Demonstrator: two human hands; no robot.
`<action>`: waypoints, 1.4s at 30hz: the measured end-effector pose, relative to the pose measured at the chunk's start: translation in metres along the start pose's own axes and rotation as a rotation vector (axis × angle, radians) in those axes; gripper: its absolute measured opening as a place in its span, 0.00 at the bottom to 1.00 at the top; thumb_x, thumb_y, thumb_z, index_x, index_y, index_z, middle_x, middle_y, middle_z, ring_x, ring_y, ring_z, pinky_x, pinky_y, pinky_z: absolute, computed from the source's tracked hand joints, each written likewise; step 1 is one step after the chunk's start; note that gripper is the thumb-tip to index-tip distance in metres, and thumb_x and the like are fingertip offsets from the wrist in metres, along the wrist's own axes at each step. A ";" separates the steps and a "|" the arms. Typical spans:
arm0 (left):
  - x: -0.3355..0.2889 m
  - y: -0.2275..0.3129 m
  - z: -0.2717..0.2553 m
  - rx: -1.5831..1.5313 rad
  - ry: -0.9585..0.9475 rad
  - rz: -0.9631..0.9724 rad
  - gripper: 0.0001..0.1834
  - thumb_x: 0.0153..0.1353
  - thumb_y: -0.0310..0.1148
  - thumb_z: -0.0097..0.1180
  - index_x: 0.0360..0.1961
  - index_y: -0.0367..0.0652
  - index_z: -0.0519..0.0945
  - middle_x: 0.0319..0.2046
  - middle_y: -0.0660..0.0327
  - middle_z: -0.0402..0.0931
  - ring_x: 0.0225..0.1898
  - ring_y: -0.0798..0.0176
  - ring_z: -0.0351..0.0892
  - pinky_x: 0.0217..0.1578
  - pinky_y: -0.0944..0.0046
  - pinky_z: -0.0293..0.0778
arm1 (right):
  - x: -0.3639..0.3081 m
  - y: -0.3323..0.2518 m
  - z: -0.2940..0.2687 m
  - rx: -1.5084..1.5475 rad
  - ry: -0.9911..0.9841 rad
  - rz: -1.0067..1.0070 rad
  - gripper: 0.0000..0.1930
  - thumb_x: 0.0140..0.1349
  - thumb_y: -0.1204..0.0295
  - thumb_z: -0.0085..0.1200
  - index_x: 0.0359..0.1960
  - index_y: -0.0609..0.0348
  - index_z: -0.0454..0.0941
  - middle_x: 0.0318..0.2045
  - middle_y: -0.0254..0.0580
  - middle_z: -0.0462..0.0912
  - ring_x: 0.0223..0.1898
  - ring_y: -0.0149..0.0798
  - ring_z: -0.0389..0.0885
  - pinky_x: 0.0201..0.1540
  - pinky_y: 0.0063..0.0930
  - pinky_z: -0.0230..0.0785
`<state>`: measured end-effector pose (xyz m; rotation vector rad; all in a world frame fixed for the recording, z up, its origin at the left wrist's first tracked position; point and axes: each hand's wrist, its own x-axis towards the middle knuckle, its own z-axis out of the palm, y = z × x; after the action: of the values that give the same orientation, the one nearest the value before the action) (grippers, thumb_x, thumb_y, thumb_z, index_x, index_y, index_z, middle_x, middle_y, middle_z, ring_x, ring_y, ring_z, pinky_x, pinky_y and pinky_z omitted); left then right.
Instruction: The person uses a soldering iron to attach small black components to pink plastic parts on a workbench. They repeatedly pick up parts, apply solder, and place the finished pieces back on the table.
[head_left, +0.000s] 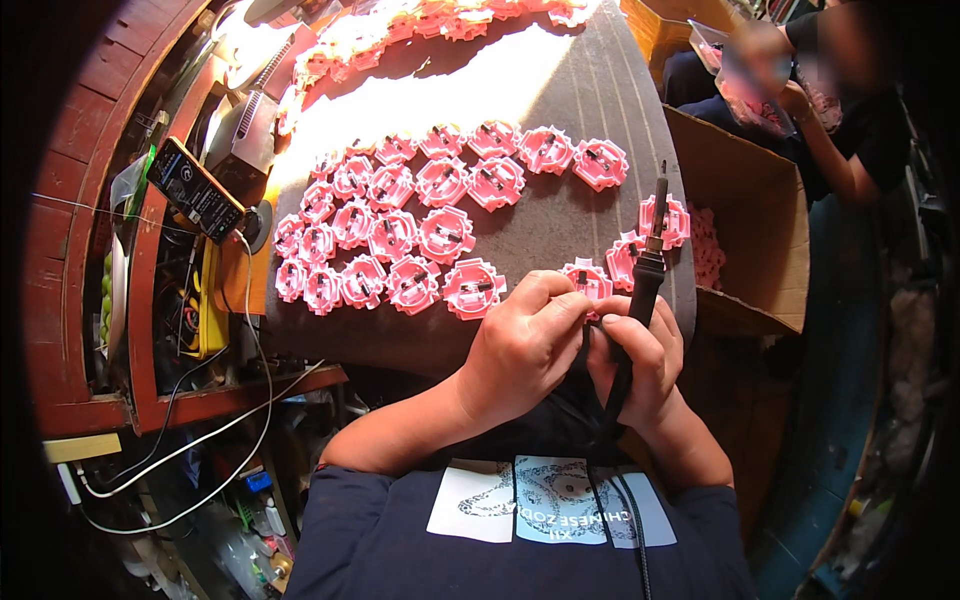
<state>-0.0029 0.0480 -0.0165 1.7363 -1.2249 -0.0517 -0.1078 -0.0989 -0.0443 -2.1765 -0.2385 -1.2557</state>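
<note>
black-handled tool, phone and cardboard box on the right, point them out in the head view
Black-handled tool [647, 284]: head view, upper handle.
Phone [194, 189]: head view, middle of the screen.
Cardboard box [767, 228]: head view, inner wall.

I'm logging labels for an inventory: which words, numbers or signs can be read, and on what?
Shirt: capital letters across pale panels, legible but not copied here.
Phone: screen text, too small to read.
Pink pieces: no lettering that I can make out.
</note>
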 end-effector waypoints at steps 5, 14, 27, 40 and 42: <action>0.001 -0.001 -0.001 -0.007 -0.021 0.014 0.18 0.58 0.15 0.69 0.50 0.36 0.85 0.45 0.50 0.81 0.45 0.46 0.85 0.45 0.54 0.82 | -0.002 0.001 0.001 -0.006 -0.001 0.006 0.26 0.56 0.87 0.65 0.57 0.62 0.74 0.41 0.54 0.86 0.34 0.52 0.85 0.36 0.42 0.77; 0.005 0.001 -0.006 0.008 -0.076 -0.027 0.14 0.60 0.15 0.67 0.47 0.36 0.84 0.44 0.49 0.81 0.44 0.45 0.84 0.45 0.54 0.81 | -0.012 -0.004 -0.034 0.057 -0.076 0.023 0.23 0.75 0.60 0.60 0.61 0.66 0.76 0.35 0.50 0.86 0.32 0.50 0.86 0.38 0.43 0.79; 0.005 0.004 -0.004 0.020 -0.066 -0.034 0.13 0.59 0.14 0.67 0.45 0.35 0.84 0.43 0.50 0.80 0.43 0.47 0.84 0.44 0.56 0.81 | -0.013 -0.021 -0.071 0.169 -0.065 0.092 0.12 0.66 0.68 0.59 0.46 0.61 0.80 0.21 0.37 0.76 0.20 0.39 0.72 0.24 0.35 0.62; 0.006 0.003 -0.004 0.004 -0.073 -0.028 0.14 0.58 0.14 0.67 0.46 0.35 0.84 0.43 0.50 0.81 0.43 0.47 0.84 0.44 0.55 0.81 | -0.007 -0.025 -0.074 0.127 -0.149 0.092 0.14 0.55 0.74 0.58 0.45 0.58 0.81 0.20 0.35 0.76 0.19 0.38 0.70 0.25 0.35 0.60; 0.006 0.003 -0.004 0.008 -0.073 -0.029 0.14 0.59 0.14 0.67 0.46 0.35 0.84 0.43 0.50 0.81 0.43 0.47 0.84 0.44 0.55 0.81 | -0.007 -0.024 -0.074 0.130 -0.151 0.091 0.15 0.55 0.74 0.58 0.45 0.58 0.81 0.20 0.34 0.76 0.19 0.38 0.70 0.25 0.35 0.60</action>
<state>-0.0005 0.0462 -0.0097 1.7725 -1.2541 -0.1292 -0.1760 -0.1216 -0.0134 -2.1463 -0.2719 -0.9998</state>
